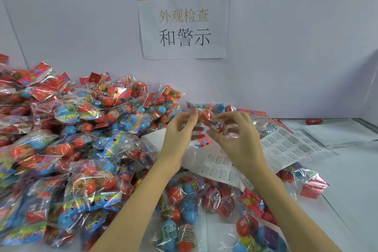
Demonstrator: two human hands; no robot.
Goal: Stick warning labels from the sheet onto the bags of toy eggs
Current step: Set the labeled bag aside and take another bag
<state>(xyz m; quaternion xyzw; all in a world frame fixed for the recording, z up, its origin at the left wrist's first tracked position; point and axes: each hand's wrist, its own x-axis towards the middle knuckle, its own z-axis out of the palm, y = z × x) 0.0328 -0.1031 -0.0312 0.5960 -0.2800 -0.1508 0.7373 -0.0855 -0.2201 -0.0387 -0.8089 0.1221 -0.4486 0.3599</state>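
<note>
Fingers of both the left hand (180,129) and right hand (235,135) curl round a raised bag of toy eggs (206,116) above the label sheet (286,145) on a white table (351,170), beneath a wall sign (184,24).

The bag (206,116) raised mid-frame is smeared by motion, its print unreadable, and both hands' fingertips (192,112) blur into it, so the grip can't be read. The label sheet (286,145) at right carries text too small to tell. The pile of bags (61,139) runs off the left and bottom edges, both forearms cut off below.
</note>
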